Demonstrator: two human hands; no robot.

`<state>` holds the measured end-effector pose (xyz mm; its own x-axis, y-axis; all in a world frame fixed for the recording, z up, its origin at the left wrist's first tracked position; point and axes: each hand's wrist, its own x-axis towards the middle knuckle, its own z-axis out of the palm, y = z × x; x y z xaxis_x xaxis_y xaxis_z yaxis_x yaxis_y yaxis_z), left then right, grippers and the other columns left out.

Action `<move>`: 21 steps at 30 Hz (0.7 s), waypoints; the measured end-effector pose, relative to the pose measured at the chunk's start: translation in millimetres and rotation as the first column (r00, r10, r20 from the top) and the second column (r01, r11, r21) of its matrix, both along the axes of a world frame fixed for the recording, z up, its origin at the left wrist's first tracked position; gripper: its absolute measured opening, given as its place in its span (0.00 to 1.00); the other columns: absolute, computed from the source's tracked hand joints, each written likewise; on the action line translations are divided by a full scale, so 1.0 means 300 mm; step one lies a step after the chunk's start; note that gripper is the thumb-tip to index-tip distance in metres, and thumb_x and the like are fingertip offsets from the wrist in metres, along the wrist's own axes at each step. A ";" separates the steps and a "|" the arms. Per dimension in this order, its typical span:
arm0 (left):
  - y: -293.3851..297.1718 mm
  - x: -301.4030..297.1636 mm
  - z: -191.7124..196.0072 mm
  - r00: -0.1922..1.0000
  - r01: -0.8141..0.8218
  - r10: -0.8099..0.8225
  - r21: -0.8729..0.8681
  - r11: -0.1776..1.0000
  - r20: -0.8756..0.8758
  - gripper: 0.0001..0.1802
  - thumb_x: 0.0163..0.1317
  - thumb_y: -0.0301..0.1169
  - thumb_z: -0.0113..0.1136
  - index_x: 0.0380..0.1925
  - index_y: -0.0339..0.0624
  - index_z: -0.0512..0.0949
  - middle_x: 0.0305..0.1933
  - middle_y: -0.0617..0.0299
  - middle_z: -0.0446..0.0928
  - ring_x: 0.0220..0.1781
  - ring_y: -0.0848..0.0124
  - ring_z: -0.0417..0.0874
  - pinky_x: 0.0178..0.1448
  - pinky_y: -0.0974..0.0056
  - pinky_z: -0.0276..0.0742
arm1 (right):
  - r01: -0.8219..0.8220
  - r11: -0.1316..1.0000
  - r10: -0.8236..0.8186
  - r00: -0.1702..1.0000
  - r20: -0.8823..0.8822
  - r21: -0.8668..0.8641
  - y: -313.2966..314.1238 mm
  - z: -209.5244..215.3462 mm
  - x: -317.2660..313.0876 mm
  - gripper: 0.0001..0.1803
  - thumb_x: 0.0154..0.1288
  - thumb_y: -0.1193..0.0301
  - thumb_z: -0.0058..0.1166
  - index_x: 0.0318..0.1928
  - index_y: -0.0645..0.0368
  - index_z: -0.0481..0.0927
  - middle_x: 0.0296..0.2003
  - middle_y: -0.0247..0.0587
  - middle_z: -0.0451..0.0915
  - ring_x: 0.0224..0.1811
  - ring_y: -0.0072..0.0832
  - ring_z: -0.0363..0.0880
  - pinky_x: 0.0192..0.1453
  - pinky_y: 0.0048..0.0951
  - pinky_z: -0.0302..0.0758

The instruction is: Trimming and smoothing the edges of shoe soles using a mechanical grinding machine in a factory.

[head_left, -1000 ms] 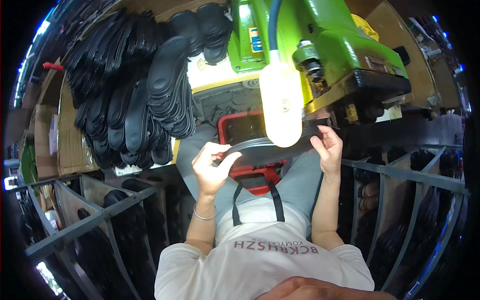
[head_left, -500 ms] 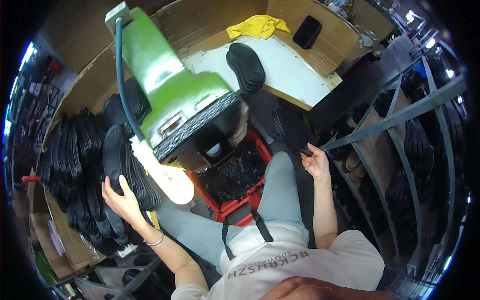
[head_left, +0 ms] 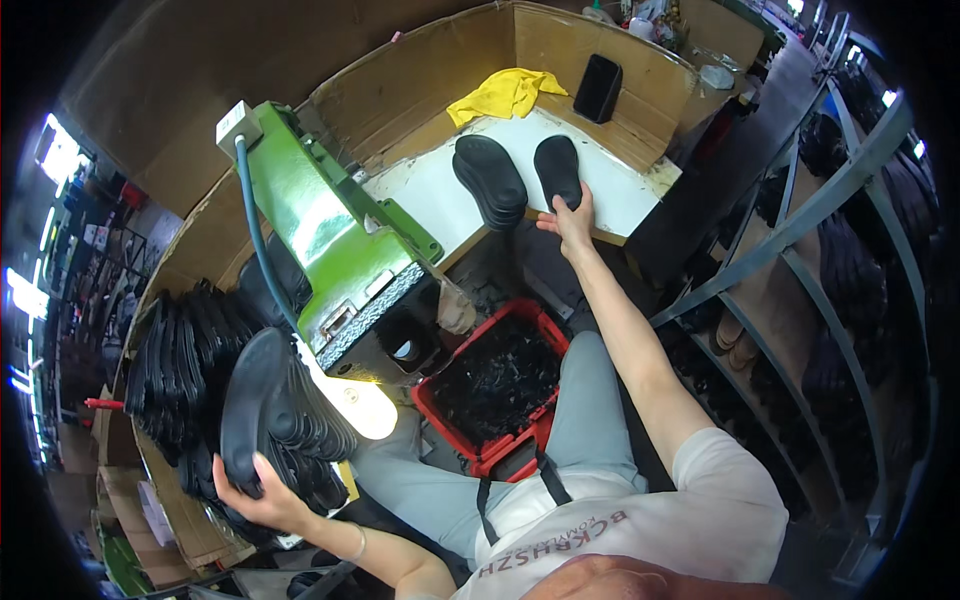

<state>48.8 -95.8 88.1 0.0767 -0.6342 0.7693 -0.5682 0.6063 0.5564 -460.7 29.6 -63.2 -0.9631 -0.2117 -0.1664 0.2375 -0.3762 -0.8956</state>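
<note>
A black shoe sole (head_left: 250, 395) is pinched at its near end by my left hand (head_left: 262, 502), thumb on one side and fingers on the other. It is tilted up above a large pile of black soles (head_left: 180, 350) on the left. My right hand (head_left: 572, 222) reaches far forward and grips the near end of another black sole (head_left: 556, 165) at the white tabletop (head_left: 615, 180). Just left of that sole stands a small stack of black soles (head_left: 488, 175). Whether the right-hand sole rests fully on the tabletop, I cannot tell.
A green machine (head_left: 335, 220) with a lit lamp (head_left: 365, 405) stands between my hands. Below it is a red bin (head_left: 490, 385) of black scraps. A yellow cloth (head_left: 505, 95) and a phone (head_left: 598, 88) lie against the cardboard wall. A metal rack (head_left: 800, 225) stands at right.
My right hand has carried its sole from beside my knee forward to the white tabletop. My left hand has lifted a sole up from the pile. The whole view has shifted.
</note>
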 end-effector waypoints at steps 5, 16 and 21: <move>0.214 0.007 -0.026 0.909 0.405 -0.370 0.207 0.890 -0.191 0.32 0.33 0.31 0.53 0.45 0.30 0.69 0.45 0.52 0.71 0.46 0.63 0.74 0.55 0.60 0.70 | -0.124 0.945 0.163 0.980 -0.109 0.303 0.018 0.026 0.092 0.41 0.64 0.70 0.52 0.71 0.40 0.43 0.23 0.43 0.74 0.15 0.26 0.73 0.14 0.26 0.74; 0.294 -0.332 -0.523 0.164 0.983 -0.472 0.185 0.001 -0.866 0.42 0.39 0.36 0.74 0.55 0.31 0.66 0.50 0.45 0.75 0.52 0.58 0.77 0.59 0.57 0.72 | -0.910 0.236 0.970 0.204 -0.129 0.341 0.413 0.008 0.708 0.30 0.52 0.74 0.64 0.56 0.64 0.70 0.47 0.40 0.78 0.46 0.22 0.76 0.49 0.25 0.73; 0.385 -0.443 -0.376 0.447 0.847 -0.364 0.517 -0.121 -0.817 0.17 0.55 0.24 0.62 0.46 0.32 0.76 0.39 0.59 0.80 0.39 0.75 0.79 0.44 0.69 0.76 | -0.872 0.436 0.863 0.475 0.173 0.222 0.497 -0.051 0.866 0.18 0.49 0.76 0.66 0.42 0.66 0.78 0.40 0.39 0.81 0.44 0.23 0.77 0.51 0.25 0.72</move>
